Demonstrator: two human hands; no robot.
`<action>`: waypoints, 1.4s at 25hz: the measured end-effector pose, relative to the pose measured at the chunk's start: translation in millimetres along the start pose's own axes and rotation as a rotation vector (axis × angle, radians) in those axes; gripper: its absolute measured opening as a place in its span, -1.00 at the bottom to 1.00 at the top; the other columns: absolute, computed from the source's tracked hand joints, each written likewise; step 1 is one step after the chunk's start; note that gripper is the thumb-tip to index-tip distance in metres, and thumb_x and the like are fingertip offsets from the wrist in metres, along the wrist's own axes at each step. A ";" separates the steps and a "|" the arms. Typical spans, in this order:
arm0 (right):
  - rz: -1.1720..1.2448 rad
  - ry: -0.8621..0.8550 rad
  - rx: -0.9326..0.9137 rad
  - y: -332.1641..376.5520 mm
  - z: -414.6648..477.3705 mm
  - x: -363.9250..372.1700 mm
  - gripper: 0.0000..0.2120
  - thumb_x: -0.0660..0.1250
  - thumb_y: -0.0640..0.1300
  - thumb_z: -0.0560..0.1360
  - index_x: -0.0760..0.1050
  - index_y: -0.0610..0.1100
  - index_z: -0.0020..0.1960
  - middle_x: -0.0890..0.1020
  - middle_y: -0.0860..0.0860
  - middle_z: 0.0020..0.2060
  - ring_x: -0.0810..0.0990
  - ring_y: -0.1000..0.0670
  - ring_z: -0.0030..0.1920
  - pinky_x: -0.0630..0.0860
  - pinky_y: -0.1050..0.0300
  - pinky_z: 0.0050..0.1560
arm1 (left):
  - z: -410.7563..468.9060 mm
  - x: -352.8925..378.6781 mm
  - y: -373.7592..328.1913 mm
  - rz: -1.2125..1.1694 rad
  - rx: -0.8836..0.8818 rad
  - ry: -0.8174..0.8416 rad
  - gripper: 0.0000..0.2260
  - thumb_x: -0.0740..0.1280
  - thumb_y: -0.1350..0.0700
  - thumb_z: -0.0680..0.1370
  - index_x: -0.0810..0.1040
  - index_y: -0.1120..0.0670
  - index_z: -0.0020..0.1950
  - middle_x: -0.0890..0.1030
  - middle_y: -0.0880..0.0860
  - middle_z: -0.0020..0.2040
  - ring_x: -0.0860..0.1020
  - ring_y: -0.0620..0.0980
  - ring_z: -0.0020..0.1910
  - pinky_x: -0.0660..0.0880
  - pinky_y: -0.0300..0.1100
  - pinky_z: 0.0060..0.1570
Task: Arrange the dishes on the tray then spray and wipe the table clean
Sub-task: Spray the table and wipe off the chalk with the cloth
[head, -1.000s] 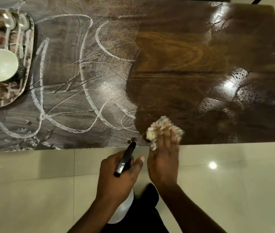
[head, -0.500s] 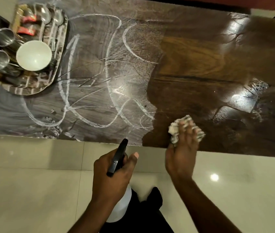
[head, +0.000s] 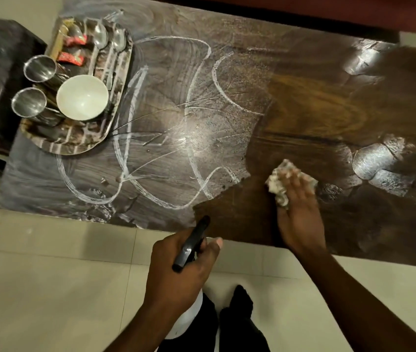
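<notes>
Crumpled cloth [head: 278, 182] slid inward, right grip [head: 301, 214] flat on it, left grip [head: 179, 273] holding sprayer [head: 191, 243]

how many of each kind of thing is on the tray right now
steel cups: 2
white bowl: 1
spoons: 2 clear; a possible third beside them is too blurred to count
red packets: 2
total on the tray: 7
</notes>
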State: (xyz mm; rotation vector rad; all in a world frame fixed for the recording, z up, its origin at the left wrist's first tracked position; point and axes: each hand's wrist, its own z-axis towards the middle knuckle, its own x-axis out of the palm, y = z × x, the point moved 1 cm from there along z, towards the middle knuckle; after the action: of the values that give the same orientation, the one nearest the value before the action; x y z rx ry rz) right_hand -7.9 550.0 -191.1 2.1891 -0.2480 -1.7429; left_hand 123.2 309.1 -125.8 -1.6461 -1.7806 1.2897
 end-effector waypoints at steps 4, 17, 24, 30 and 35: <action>-0.049 0.049 0.157 71.2 -9.1 41.1 -0.26 0.23 -0.07 0.65 -0.02 -0.05 0.74 -0.05 -0.13 0.74 -0.19 -0.18 0.73 -0.16 -0.19 0.71 | 10.8 -2.0 -6.3 -0.020 -0.028 -0.004 -0.57 0.59 -0.16 0.47 0.49 0.02 -0.39 0.53 0.00 -0.49 0.54 -0.05 -0.46 0.51 -0.10 -0.30; -0.051 0.036 -0.015 20.1 113.7 -5.9 -0.32 0.12 -0.05 0.62 0.08 0.02 0.73 0.08 -0.04 0.73 -0.05 -0.11 0.74 -0.08 -0.14 0.72 | 62.3 8.0 -36.0 -0.018 -0.073 0.011 -0.55 0.54 -0.32 0.37 0.58 0.06 -0.29 0.57 0.06 -0.47 0.60 0.01 -0.43 0.55 -0.02 -0.25; -0.149 0.240 -0.714 67.6 68.9 48.7 -0.20 0.35 -0.01 0.57 0.05 0.05 0.71 0.04 0.01 0.72 -0.08 -0.06 0.74 -0.05 -0.14 0.71 | 105.2 26.3 -71.7 0.011 0.045 -0.046 -0.71 0.60 -0.05 0.52 0.62 0.03 -0.29 0.62 0.06 -0.44 0.64 0.09 -0.43 0.63 0.12 -0.27; -0.264 0.109 -0.398 -9.5 172.7 -19.6 -0.35 0.04 0.06 0.66 0.06 0.05 0.73 0.16 -0.05 0.72 0.07 -0.10 0.72 -0.06 -0.13 0.71 | 133.9 37.4 -98.9 -0.024 0.075 -0.060 -0.71 0.61 -0.05 0.51 0.61 0.05 -0.26 0.62 0.12 -0.43 0.65 0.15 -0.42 0.63 0.11 -0.27; 0.066 -0.040 0.118 32.3 201.8 -10.7 -0.29 0.04 0.07 0.58 0.07 0.01 0.73 0.04 -0.02 0.74 -0.10 -0.11 0.74 -0.05 -0.21 0.71 | 155.4 47.1 -114.4 -0.050 0.104 -0.044 -0.71 0.60 -0.10 0.51 0.62 0.04 -0.24 0.62 0.13 -0.42 0.64 0.18 -0.44 0.63 0.19 -0.33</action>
State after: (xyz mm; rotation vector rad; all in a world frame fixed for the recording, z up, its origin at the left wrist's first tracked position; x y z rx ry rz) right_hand -203.8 493.7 -209.4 2.2022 -0.4382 -1.7789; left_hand -75.4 310.8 -123.7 -1.5192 -1.7379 1.3812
